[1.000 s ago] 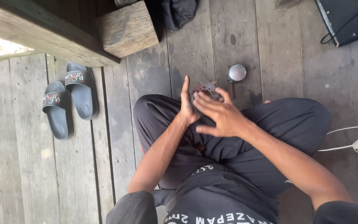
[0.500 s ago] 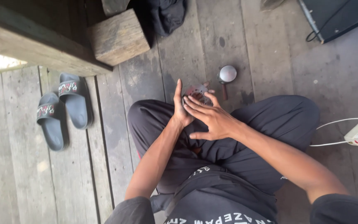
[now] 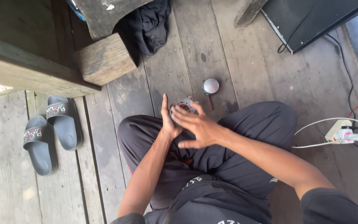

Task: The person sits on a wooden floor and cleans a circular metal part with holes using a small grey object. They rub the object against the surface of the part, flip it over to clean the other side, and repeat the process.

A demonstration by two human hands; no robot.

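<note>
Now, posture: you are sitting cross-legged on a grey plank floor (image 3: 228, 54), wearing black trousers, both forearms reaching forward over your lap.
Left hand (image 3: 168, 120): you are holding it edge-up, fingers straight and pressed together, thumb pointing away from you; the palm is facing the right hand.
Right hand (image 3: 197, 126): you are spreading it flat, fingers splayed and slightly curled, palm down, lying against the left palm and partly over the small object.
Small object (image 3: 185, 106): it is showing just above your fingers, at your shin, whitish with a dark reddish patterned face; too hidden to tell its kind. It is sitting between the two hands; whether either hand is gripping it, I cannot tell.
Round metal piece (image 3: 210, 87): it is lying on the planks just beyond the small object, silver disc with a short brown handle, touching neither hand.
Slippers (image 3: 50, 132): a grey pair is lying side by side well to your left.
Wooden block (image 3: 104, 60): it is resting on the floor ahead-left, under a heavy beam.
Black cloth (image 3: 150, 25): it is bunching beside the block.
Power strip (image 3: 344, 133): it is sitting at your right with white cables running off it.
Dark panel (image 3: 311, 20): it is lying at top right, a black cord trailing from it.
</note>
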